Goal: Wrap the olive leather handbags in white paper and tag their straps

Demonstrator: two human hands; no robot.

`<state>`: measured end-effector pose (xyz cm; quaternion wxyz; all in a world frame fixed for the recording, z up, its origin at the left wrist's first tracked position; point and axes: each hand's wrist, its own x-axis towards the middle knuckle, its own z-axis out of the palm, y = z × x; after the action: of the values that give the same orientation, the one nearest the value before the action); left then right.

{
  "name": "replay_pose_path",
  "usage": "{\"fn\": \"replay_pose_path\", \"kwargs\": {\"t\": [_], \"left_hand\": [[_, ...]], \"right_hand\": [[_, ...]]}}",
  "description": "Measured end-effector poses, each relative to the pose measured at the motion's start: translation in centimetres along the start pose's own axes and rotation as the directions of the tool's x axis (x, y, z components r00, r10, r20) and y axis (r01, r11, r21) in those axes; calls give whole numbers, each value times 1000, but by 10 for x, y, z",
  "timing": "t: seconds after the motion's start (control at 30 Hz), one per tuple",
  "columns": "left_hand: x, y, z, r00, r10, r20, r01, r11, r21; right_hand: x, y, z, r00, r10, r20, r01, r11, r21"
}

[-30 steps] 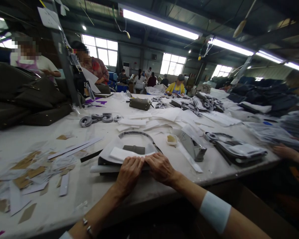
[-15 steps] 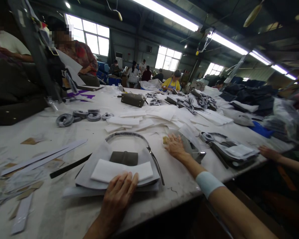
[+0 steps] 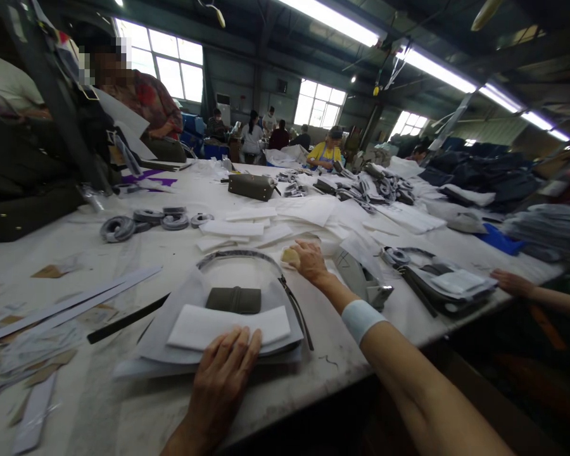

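My left hand (image 3: 224, 373) lies flat with its fingers stretched over the front edge of a folded white foam sheet (image 3: 270, 323). This sheet rests on a flat-lying bag partly covered by pale sheets (image 3: 164, 332). Behind the foam shows a small dark olive piece with a raised band (image 3: 234, 300), and a wrapped handle (image 3: 247, 254) arches beyond it. Out to the right, my right hand (image 3: 311, 261) is closed around a small yellowish thing (image 3: 291, 256) whose kind I cannot make out. Beside that hand stands a grey tape dispenser (image 3: 354, 272).
Another bag (image 3: 422, 291) with white foam on it lies to the right, near a co-worker's hand (image 3: 513, 283). Wrapped coils (image 3: 117, 229), white sheets (image 3: 232, 228) and a dark olive bag (image 3: 251, 186) lie farther back. Long strips (image 3: 80, 301) and scraps spread at left.
My right hand has moved left and slightly away from me, carrying the yellowish thing off from beside the tape dispenser. My left hand stays on the foam sheet.
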<state>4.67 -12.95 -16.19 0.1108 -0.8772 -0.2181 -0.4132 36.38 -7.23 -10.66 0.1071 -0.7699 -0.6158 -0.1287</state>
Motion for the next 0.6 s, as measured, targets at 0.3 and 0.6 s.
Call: {"fn": "replay_pose_path", "kwargs": {"t": [0.3, 0.6], "left_hand": [[-3, -3, 2, 999, 22, 38, -24, 999, 32], [0, -2, -1, 999, 41, 9, -42, 997, 60]], "right_hand": [[-116, 60, -47, 960, 276, 44, -275, 961, -16], [-203, 77, -20, 884, 468, 20, -466, 875, 130]]}}
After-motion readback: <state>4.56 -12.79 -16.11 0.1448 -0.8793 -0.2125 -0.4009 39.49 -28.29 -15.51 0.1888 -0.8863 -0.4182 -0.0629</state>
